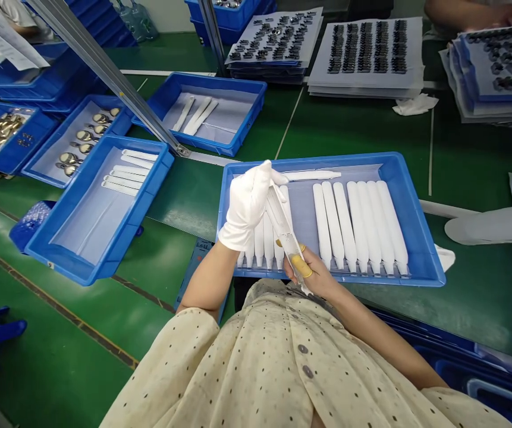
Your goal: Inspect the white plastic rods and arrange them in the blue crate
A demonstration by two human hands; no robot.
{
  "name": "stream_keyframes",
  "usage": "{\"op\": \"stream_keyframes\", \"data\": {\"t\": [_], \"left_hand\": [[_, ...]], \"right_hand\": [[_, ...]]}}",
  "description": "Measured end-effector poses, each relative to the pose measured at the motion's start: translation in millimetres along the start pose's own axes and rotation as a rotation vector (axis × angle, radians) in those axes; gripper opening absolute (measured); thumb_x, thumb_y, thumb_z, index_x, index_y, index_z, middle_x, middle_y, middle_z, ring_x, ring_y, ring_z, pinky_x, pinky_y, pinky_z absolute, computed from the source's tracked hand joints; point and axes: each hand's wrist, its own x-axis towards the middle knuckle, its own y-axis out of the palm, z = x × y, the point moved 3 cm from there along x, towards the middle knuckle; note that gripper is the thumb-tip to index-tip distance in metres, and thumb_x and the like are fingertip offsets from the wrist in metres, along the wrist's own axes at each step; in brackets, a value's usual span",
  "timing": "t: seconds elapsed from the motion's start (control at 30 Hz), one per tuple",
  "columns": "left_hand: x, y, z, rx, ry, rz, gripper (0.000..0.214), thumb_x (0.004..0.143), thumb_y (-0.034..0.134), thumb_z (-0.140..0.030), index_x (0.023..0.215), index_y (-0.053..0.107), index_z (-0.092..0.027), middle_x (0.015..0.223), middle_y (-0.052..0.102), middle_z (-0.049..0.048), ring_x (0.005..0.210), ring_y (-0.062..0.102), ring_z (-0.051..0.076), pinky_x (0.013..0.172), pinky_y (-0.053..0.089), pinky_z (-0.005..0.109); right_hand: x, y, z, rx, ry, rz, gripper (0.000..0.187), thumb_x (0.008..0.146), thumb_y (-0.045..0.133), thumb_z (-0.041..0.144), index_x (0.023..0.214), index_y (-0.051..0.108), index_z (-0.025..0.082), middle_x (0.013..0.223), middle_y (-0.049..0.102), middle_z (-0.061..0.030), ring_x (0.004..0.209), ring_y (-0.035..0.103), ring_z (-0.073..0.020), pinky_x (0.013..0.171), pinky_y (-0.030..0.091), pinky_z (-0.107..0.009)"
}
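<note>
The green workbench (474, 297) was crowded with blue trays, and the nearest blue tray (410, 217) lay right in front of you, holding a row of white plastic sticks (358, 226) side by side. You held a clear plastic tube (280, 229) over the near part of that tray, its long axis slanting from the far upper left down toward your body at the lower right. Your left hand (247, 205), in a white glove, was closed around the upper end, fingers curled over it, though you could not tell from this view how tight the hold was. Your right hand (313, 270) pinched the lower part between yellow-capped fingers (302, 266). The risk lay in that slant: the smooth tube could have slipped from the capped fingers and fallen onto the sticks below, knocking them out of line, and its lower end sat close to your shirt (282, 356), where a small knock could have jarred it.
</note>
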Motion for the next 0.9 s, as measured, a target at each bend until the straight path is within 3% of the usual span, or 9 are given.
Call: {"op": "stream_keyframes", "data": {"t": [0.23, 0.37, 0.43, 0.5, 0.57, 0.67, 0.77, 0.83, 0.9], "left_hand": [[-2, 1.4, 16, -0.194, -0.314, 0.049, 0.068, 0.107, 0.038, -0.072, 0.135, 0.069, -0.019, 0.067, 0.069, 0.004, 0.058, 0.071, 0.021, 0.056, 0.059, 0.032], [-2, 0.8, 48, -0.217, -0.354, -0.027, 0.055, 0.103, 0.056, -0.067, 0.136, 0.068, -0.025, 0.062, 0.058, -0.0008, 0.046, 0.056, 0.014, 0.045, 0.049, 0.026], [-4, -1.7, 70, -0.212, -0.359, -0.053, 0.049, 0.1, 0.064, -0.062, 0.13, 0.072, -0.024, 0.058, 0.052, -0.0034, 0.043, 0.047, 0.011, 0.044, 0.045, 0.025], [-8, -6.6, 96, -0.127, -0.371, -0.067, 0.051, 0.094, 0.074, -0.058, 0.13, 0.071, -0.023, 0.058, 0.051, -0.0048, 0.047, 0.049, 0.011, 0.051, 0.051, 0.025], [-13, -9.5, 122, 0.058, -0.351, -0.028, 0.06, 0.09, 0.08, -0.054, 0.139, 0.066, -0.022, 0.074, 0.066, -0.0005, 0.069, 0.066, 0.015, 0.076, 0.061, 0.029], [-27, 5.8, 149, 0.378, -0.204, 0.269, 0.056, 0.1, 0.065, -0.052, 0.146, 0.062, -0.019, 0.132, 0.072, 0.0146, 0.131, 0.065, 0.027, 0.12, 0.048, 0.046], [-48, 38.5, 160, 0.526, -0.082, 0.577, 0.048, 0.109, 0.045, -0.04, 0.146, 0.064, -0.017, 0.157, 0.058, 0.0157, 0.155, 0.045, 0.027, 0.134, 0.028, 0.048], [-59, 58.6, 163, 0.627, -0.067, 0.686, 0.05, 0.109, 0.042, -0.034, 0.151, 0.06, -0.015, 0.164, 0.051, 0.0148, 0.16, 0.038, 0.027, 0.137, 0.022, 0.048], [-67, 71.9, 164, 0.758, -0.058, 0.76, 0.053, 0.11, 0.04, -0.031, 0.157, 0.055, -0.013, 0.168, 0.044, 0.0151, 0.162, 0.033, 0.028, 0.138, 0.017, 0.052]], "right_hand": [[-4, 1, -8, 0.132, 0.026, 0.094, 0.046, 0.107, 0.05, 0.064, 0.122, 0.053, 0.02, 0.071, 0.055, 0.0041, 0.049, 0.044, -0.0078, 0.05, 0.04, -0.024], [-6, 4, -9, 0.231, 0.059, 0.16, 0.057, 0.104, 0.044, 0.074, 0.117, 0.057, 0.02, 0.071, 0.055, 0.0027, 0.049, 0.044, -0.0088, 0.048, 0.038, -0.024], [-5, -2, -4, 0.285, 0.066, 0.078, 0.062, 0.103, 0.04, 0.078, 0.121, 0.057, 0.021, 0.073, 0.053, 0.0026, 0.05, 0.042, -0.0089, 0.049, 0.037, -0.025], [-2, -17, 0, 0.272, 0.087, -0.091, 0.059, 0.102, 0.048, 0.074, 0.13, 0.054, 0.023, 0.074, 0.052, 0.0032, 0.054, 0.044, -0.0099, 0.051, 0.039, -0.025], [4, -39, 0, 0.148, 0.137, -0.291, 0.056, 0.1, 0.059, 0.065, 0.139, 0.049, 0.025, 0.074, 0.052, 0.004, 0.056, 0.048, -0.012, 0.052, 0.042, -0.025], [17, -72, -7, -0.17, 0.279, -0.439, 0.059, 0.099, 0.064, 0.05, 0.146, 0.046, 0.021, 0.071, 0.055, 0.0028, 0.055, 0.052, -0.0155, 0.053, 0.046, -0.03], [34, -86, -19, -0.514, 0.378, -0.456, 0.065, 0.1, 0.062, 0.038, 0.155, 0.041, 0.012, 0.094, 0.07, -0.0099, 0.063, 0.062, -0.0199, 0.068, 0.056, -0.039], [44, -83, -23, -0.765, 0.409, -0.408, 0.065, 0.101, 0.057, 0.031, 0.159, 0.038, 0.007, 0.126, 0.068, -0.0218, 0.09, 0.072, -0.0267, 0.09, 0.058, -0.043], [49, -76, -24, -0.951, 0.462, -0.325, 0.059, 0.101, 0.058, 0.028, 0.154, 0.045, 0.003, 0.14, 0.062, -0.0276, 0.114, 0.07, -0.0332, 0.102, 0.054, -0.045]]}}
